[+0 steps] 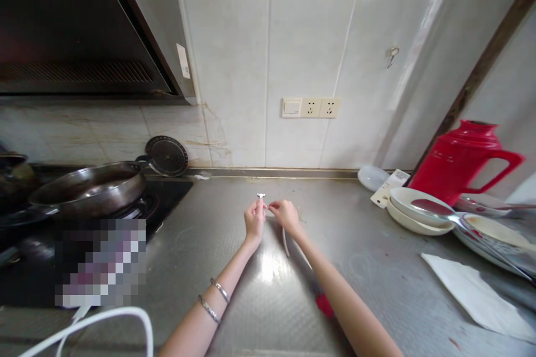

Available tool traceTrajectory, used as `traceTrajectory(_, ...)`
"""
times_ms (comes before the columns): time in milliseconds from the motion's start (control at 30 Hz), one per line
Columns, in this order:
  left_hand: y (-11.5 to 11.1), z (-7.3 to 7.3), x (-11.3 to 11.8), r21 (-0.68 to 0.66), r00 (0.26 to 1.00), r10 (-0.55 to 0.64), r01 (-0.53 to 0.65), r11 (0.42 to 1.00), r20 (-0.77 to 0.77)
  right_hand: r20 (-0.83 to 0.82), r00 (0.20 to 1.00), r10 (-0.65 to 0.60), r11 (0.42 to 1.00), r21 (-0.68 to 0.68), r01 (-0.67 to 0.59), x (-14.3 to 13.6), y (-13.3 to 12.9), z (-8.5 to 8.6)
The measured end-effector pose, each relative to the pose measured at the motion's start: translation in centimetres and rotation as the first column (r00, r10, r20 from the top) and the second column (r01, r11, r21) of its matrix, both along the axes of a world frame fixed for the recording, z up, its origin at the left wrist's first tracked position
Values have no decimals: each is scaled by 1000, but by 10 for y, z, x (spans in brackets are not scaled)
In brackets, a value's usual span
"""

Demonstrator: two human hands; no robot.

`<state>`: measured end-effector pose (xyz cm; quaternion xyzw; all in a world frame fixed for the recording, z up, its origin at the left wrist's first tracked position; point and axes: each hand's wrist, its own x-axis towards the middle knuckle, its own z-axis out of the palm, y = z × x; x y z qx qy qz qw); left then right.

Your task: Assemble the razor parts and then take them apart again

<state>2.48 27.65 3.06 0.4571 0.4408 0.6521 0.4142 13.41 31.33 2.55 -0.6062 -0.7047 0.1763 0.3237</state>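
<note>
Both hands are close together over the middle of the metal counter point(234, 189). My left hand point(254, 220) is closed in a pinch on a small silvery metal piece point(261, 196), which sticks up past the fingertips. Just to its right, my right hand point(283, 213) is closed, its fingertips pinching something too small to make out beside the left fingers. A thin pale strip point(285, 242) hangs or lies below the right hand. Partly behind the right forearm lies a red object point(324, 305).
A pan point(90, 189) sits on the black stove at left, near a white cable point(125, 312). At right are a red thermos point(458, 162), stacked bowls point(419, 209), a plate point(498, 240) and a white napkin point(477, 293). Wall sockets point(320, 107) are ahead.
</note>
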Motion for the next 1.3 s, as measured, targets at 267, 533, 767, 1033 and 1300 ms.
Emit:
traceTrajectory(267, 4, -1, 0, -5, 1000, -10, 10, 1000, 15, 430, 903, -7, 1000, 18, -1, -22, 15, 1)
traceTrajectory(533, 5, -1, -1, -33, 1000, -26, 26, 999, 2, 438, 899, -3, 1000, 8, -1, -12, 16, 6)
traceTrajectory(767, 3, -1, -3, -45, 997, -64, 67, 997, 47, 493, 868, -56, 986, -112, 127, 21, -14, 16)
traceTrajectory(1033, 10, -11, -2, -11, 985, -173, 173, 985, -2, 504, 858, 96, 961, -272, 52, 20, -56, 3)
traceTrajectory(1300, 14, -21, 3, -63, 931, -343, 337, 939, -129, 413, 909, 56, 977, -211, 35, 30, -51, -5)
